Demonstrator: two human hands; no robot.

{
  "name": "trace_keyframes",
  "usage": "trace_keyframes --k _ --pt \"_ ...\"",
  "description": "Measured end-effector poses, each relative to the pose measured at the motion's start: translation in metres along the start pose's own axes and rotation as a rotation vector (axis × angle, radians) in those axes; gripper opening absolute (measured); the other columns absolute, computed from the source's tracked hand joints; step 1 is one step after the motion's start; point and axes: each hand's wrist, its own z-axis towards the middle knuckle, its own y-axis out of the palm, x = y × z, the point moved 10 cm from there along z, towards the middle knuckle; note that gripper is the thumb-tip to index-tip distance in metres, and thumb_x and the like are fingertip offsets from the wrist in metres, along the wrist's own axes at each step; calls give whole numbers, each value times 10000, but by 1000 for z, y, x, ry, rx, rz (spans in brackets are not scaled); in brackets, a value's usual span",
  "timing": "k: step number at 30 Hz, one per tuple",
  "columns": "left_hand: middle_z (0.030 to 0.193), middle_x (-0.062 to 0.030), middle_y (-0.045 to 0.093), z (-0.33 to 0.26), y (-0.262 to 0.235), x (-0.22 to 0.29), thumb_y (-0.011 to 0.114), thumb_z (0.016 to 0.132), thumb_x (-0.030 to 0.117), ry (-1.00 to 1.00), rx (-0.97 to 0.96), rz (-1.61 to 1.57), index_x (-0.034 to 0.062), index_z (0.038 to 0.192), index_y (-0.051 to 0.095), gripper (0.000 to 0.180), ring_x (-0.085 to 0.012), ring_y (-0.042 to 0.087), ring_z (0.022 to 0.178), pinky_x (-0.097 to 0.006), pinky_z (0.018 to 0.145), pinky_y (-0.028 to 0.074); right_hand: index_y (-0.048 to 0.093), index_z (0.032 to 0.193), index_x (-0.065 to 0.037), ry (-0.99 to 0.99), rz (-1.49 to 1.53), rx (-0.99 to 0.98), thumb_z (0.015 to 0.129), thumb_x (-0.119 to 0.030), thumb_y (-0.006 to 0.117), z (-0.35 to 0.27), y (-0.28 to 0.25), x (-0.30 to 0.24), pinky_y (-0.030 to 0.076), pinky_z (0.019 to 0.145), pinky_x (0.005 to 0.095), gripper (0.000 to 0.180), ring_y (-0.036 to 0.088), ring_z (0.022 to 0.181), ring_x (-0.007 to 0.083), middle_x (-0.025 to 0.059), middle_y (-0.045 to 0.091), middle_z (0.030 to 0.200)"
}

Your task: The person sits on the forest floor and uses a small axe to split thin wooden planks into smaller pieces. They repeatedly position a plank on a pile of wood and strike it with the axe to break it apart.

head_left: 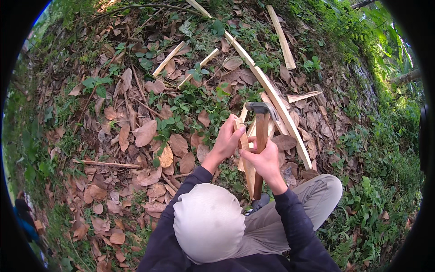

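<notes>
Pale cloth stretched over a raised knee [208,222] bulges up closest to the camera, hiding part of the left forearm's sleeve [185,190]. Just past it, the left hand [228,140] has a narrow grip on a wooden strip [248,172], which tilts between the two hands. The right hand [267,161] closes its grip round the handle of a hammer [262,129], head uppermost, with its thumb up against the strip. Hands and hammer block part of the view of some split wood pieces [272,129] lying behind them. A dark shoe [259,203] shows below the handle, beside the folded right leg [312,199]. Beyond the pieces, a long pale batten [281,106] slants across the ground, with a jagged sliver [304,96] to its right and a broad slat [282,38] farther up. Two short sticks [168,59] lie to the upper left. Brown dry leaves [146,133] and green plants [170,124] cover much of the ground, and a thin twig [106,164] lies well apart at left
</notes>
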Motion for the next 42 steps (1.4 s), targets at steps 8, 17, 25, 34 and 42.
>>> trace_keyframes --k 8,17,25,34,42 --pt "827 -55 440 1 -10 6 388 1003 524 37 -44 -2 44 973 437 484 -154 443 781 -338 736 406 573 1012 26 -58 241 -125 879 -35 744 7 -49 -27 578 675 300 225 712 768 133 73 674 857" --pt "814 27 496 -8 -8 18 737 878 159 -30 -9 130 72 1017 515 276 -54 467 727 -241 653 405 551 1138 8 87 451 -326 977 -107 682 8 -46 -1 515 572 285 237 655 679 138 84 650 922" --pt "1183 -68 660 -8 14 81 676 1015 243 252 -100 132 39 1259 641 320 -71 552 814 -250 728 462 496 1218 0 130 770 -574 1021 -171 609 -13 -40 -25 610 663 400 284 718 719 277 199 692 1034" --pt "875 -110 651 -13 12 136 715 951 107 426 -103 278 -8 952 668 124 -239 640 744 -328 674 502 456 1305 19 225 886 -662 1065 -315 576 -33 -15 -25 639 740 463 429 751 841 339 253 669 1132" --pt "852 -131 678 -14 14 151 701 945 100 405 -211 528 -4 932 678 108 -319 691 786 -397 680 527 367 979 -106 -83 877 -251 1013 -88 652 -7 -38 -24 612 628 384 288 731 745 241 220 700 1030"
